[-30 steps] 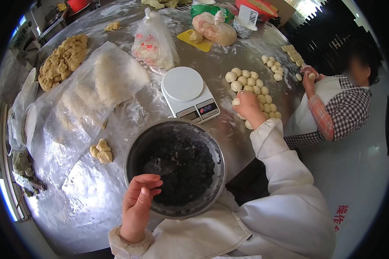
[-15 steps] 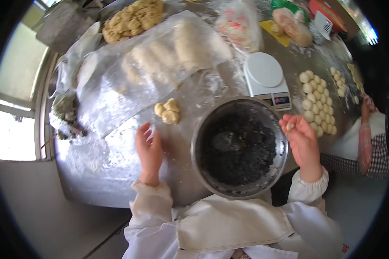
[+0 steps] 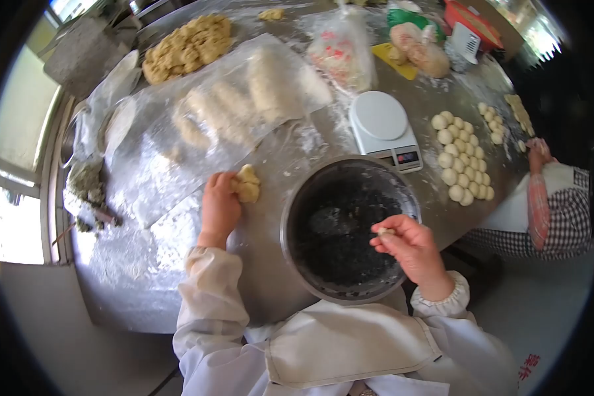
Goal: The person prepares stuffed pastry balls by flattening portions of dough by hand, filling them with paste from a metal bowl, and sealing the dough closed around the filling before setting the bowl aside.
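Left hand (image 3: 220,210): at the dough lumps (image 3: 248,186); I can't tell its fingers' grip.
Right hand (image 3: 410,249): over the metal bowl (image 3: 369,169), fingers pinching a pale bit (image 3: 386,231).

Worktop (image 3: 264,264): strip left open between bowl (image 3: 404,186) and left hand (image 3: 219,206).
Bowl's far-right rim: crowded by scale (image 3: 384,129).
Dough balls (image 3: 464,159): separated from scale by narrow gap.

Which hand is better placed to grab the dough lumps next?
Probably the left hand: it's at the dough lumps, while the right hand pinches a small pale piece over the metal bowl.
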A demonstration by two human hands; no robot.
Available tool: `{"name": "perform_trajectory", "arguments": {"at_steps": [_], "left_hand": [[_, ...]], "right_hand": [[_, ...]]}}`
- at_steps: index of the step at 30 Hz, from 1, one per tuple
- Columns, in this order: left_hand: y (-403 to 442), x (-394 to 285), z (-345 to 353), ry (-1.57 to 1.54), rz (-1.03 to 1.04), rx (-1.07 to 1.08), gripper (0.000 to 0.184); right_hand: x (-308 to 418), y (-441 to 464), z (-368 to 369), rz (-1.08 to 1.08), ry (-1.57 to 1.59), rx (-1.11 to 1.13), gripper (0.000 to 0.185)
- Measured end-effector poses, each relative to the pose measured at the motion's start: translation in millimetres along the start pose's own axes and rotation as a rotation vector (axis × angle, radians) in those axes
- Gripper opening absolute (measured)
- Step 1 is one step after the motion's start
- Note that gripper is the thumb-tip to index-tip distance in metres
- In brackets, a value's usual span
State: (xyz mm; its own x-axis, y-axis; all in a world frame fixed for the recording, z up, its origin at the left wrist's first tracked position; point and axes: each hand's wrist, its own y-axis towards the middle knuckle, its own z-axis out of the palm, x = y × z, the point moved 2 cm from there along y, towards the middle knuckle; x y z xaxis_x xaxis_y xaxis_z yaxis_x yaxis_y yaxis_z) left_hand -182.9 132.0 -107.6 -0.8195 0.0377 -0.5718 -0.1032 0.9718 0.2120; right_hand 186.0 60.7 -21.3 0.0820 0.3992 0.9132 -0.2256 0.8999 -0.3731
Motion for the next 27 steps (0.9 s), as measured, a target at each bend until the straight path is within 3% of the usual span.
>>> {"name": "perform_trajectory", "arguments": {"at_steps": [3, 7, 8, 12, 14, 19, 22, 27], "left_hand": [[-27.3, 4.0, -10.0, 0.065, -0.067, -0.149, 0.036], [-93.7, -20.4, -30.4, -0.115, -0.187, -0.218, 0.035], [-108.2, -34.8, -30.2, -0.181, -0.196, -0.172, 0.034], [-174.5, -53.9, -28.0, -0.225, -0.254, 0.034, 0.028], [-189.0, -58.2, -24.5, -0.285, -0.337, 0.06, 0.036], [-203.9, -47.3, -12.6, -0.254, -0.212, -0.07, 0.041], [-209.0, -42.4, -12.1, -0.207, -0.212, -0.053, 0.037], [-203.3, -47.8, -10.8, -0.126, -0.096, -0.059, 0.046]], "right_hand": [[0.5, -4.7, 15.9, -0.022, -0.013, 0.078, 0.015], [-1.7, -1.6, 36.4, -0.184, -0.131, 0.191, 0.015], [4.4, -2.2, 43.0, -0.177, -0.285, 0.239, 0.017], [1.2, -5.8, 91.7, -0.276, -0.375, 0.408, 0.022], [-14.4, -7.4, 116.8, -0.328, -0.467, 0.442, 0.017], [-59.5, -11.4, 159.5, -0.701, -0.774, 0.37, 0.018], [-78.3, -10.4, 180.9, -0.583, -0.791, 0.397, 0.015], [-122.7, 7.9, 208.5, -0.714, -1.182, 0.28, 0.018]]}}
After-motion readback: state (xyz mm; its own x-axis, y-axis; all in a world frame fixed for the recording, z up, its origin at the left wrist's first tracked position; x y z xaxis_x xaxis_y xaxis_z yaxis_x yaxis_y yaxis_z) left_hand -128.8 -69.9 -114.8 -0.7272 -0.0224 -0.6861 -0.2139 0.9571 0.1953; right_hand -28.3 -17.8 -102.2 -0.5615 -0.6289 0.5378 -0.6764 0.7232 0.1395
